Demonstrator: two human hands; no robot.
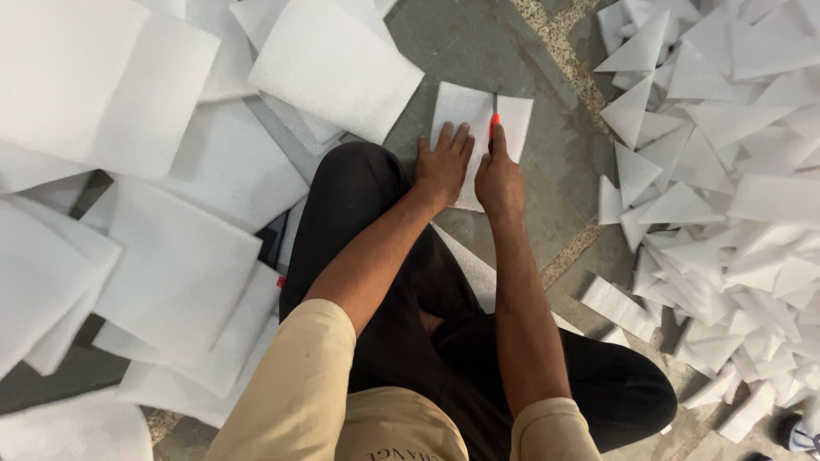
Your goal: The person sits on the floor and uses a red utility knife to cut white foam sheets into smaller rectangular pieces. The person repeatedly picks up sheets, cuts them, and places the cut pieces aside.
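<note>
Hands (470, 166) pin foam square (465, 107); bare floor (555, 162) beyond.

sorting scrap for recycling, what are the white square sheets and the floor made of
White square sheet under the left hand: probably thin foam, matte with a fine grainy surface. Grey floor: seemingly smooth stone or cement, dull, with speckled inlaid strips.

We count two hands on one small white foam sheet (465, 115): our left hand (442, 165) and our right hand (498, 177). We see one red cutter (493, 125), one long foam strip (617, 307) on the floor (478, 43), and one shoe (799, 435) at the corner. Large foam sheets (175, 265) on the left and cut triangles (632, 111) on the right overlap too much for us to count
</note>
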